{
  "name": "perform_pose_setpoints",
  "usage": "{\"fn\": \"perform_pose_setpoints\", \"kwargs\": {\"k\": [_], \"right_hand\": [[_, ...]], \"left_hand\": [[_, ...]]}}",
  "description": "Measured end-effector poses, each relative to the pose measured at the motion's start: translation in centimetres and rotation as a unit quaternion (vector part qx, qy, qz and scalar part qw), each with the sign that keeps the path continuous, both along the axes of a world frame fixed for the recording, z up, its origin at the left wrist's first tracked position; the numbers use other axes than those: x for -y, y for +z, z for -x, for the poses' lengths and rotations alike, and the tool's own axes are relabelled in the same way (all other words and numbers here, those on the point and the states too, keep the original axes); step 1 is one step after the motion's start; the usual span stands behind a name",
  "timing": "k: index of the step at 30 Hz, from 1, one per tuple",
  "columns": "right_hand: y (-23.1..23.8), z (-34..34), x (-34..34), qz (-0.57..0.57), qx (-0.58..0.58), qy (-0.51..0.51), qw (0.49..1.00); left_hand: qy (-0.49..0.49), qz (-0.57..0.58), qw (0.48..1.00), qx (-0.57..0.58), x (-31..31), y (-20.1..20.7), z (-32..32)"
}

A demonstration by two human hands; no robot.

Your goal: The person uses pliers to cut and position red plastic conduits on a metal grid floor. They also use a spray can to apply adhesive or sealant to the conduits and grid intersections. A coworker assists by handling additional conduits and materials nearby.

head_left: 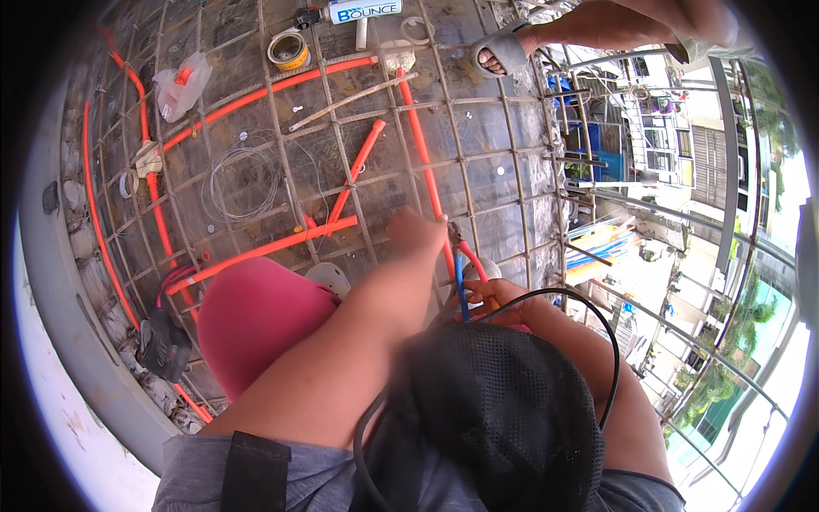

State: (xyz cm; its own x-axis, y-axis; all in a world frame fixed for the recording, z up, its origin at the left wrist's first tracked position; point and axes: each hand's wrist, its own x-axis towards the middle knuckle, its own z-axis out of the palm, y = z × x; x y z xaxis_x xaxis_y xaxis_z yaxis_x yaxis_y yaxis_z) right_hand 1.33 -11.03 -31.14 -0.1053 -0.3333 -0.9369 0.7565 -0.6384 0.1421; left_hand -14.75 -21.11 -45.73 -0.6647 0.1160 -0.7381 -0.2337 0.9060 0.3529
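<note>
My right hand (503, 300) closes round the handles of pliers (473, 258), one handle red and one blue. Their dark metal jaws lie beside a straight orange conduit pipe (421, 145) on the rebar mesh. My left hand (415, 230), a little blurred, reaches across to the same pipe. Its fingers are drawn together with the fingertips at the pipe's edge, close to the plier jaws. Whatever they pinch is too small or hidden to make out.
Steel rebar mesh (337, 128) covers the dark deck. Loose orange pipe pieces (357, 166), a wire coil (243, 183), a tape roll (288, 51) and a plastic bag (181, 85) lie about. Another person's sandalled foot (502, 53) stands at the top right, near the scaffolded edge (559, 171).
</note>
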Motion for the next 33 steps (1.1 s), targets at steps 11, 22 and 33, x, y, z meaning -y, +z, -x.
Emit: {"fn": "perform_pose_setpoints", "kwargs": {"k": [11, 22, 33], "right_hand": [[18.4, -2.2, -7.6, -0.178, -0.088, 0.369, 0.908], [23.9, 2.5, -8.2, -0.401, -0.045, 0.581, 0.707], [23.3, 2.6, -11.9, -0.35, -0.019, 0.589, 0.728]], "left_hand": [[-0.063, 0.021, 0.984, 0.163, -1.4, 1.7, 3.1], [-0.068, 0.133, 0.981, 0.125, -3.5, 3.2, 2.0], [-0.098, 0.152, 0.972, 0.151, -5.4, 3.8, 2.2]]}}
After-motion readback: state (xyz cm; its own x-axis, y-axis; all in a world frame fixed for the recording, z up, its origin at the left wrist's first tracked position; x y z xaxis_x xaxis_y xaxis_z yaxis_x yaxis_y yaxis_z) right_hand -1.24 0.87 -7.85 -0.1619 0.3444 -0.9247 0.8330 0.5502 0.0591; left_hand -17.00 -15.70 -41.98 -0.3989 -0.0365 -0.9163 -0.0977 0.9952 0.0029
